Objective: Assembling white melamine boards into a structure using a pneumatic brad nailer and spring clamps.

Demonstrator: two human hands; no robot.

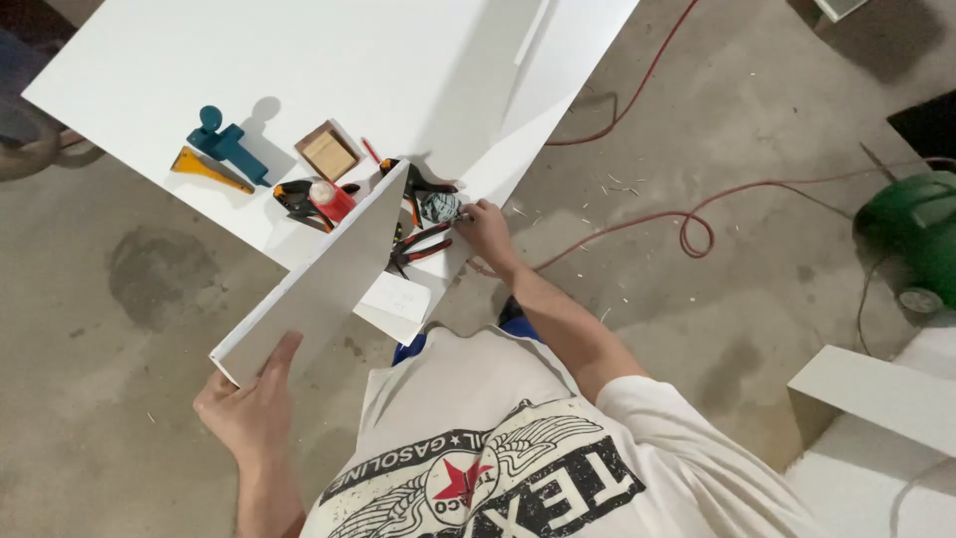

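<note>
My left hand (249, 403) grips the near end of a narrow white board (324, 279), held tilted on edge over the corner of a large white panel (299, 70). My right hand (485, 231) reaches to the panel's near corner, with its fingers on a small crumpled grey-green object (439, 207). Black and orange spring clamps (423, 244) lie right beside that hand. The narrow board hides part of the clamps.
On the panel lie a teal tool (227, 144), an orange triangular square (207, 169), a small wooden block (329, 152), a red-bodied bottle (334, 200) and another clamp (296, 199). Red cords (697, 224) snake over the concrete floor. A green machine (916, 234) sits at right, with white boards (876, 394) nearby.
</note>
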